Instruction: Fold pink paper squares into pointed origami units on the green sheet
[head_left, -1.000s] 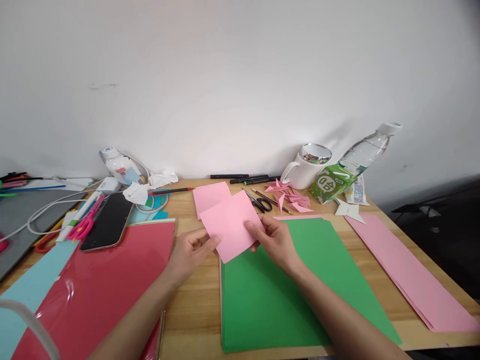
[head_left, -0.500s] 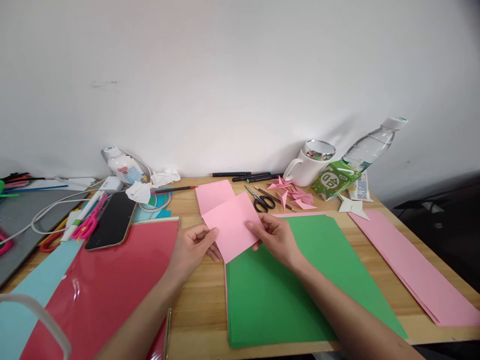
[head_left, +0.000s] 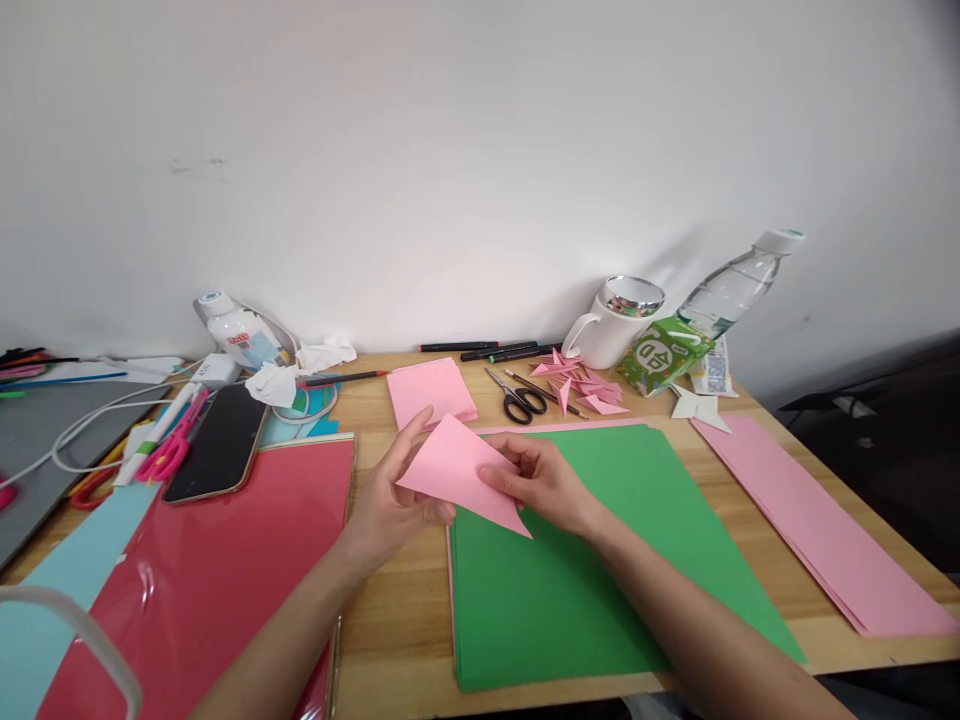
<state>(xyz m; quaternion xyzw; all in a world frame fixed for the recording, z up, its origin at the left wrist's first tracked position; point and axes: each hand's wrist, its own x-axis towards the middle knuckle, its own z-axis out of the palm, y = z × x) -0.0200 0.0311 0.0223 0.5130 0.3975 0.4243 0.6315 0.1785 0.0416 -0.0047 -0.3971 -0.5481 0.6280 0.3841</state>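
Observation:
Both my hands hold one pink paper sheet [head_left: 459, 468], folded over into a triangle, just above the near left corner of a stack of green paper [head_left: 600, 560]. My left hand [head_left: 390, 500] pinches its left edge, index finger raised behind the fold. My right hand [head_left: 540, 480] grips the right side with fingers curled over the paper. Behind them a small stack of pink squares [head_left: 431, 388] lies on the wooden desk [head_left: 397, 600].
Black scissors [head_left: 517, 398], folded pink triangles [head_left: 581, 385], markers [head_left: 487, 350], a white mug [head_left: 615, 325], a green tissue pack [head_left: 664, 362] and a water bottle [head_left: 731, 285] sit at the back. Red paper [head_left: 202, 570], a phone [head_left: 217, 440] and pink scissors [head_left: 174, 448] lie left; long pink sheets [head_left: 810, 520] right.
The flat pink square has been folded over into a triangle between my hands. My hands stayed in about the same place.

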